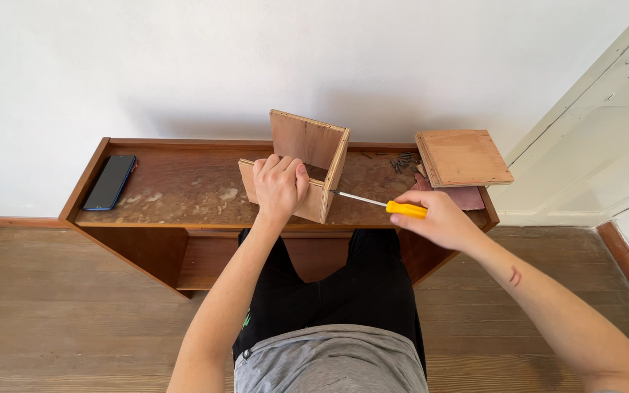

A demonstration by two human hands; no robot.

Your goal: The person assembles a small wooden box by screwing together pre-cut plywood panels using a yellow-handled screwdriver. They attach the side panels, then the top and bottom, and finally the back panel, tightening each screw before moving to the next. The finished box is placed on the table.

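The half-built plywood box (307, 164) stands mid-table (183, 196), near the front edge. Left hand (279, 185) clamps its near panel; right hand (438, 218) grips a yellow screwdriver (384, 204), tip at the side panel. The box looks light, stiff and prone to sliding, best held by the panel tops. Phone (111, 180) sits far left; spare boards (462, 156) overhang right.
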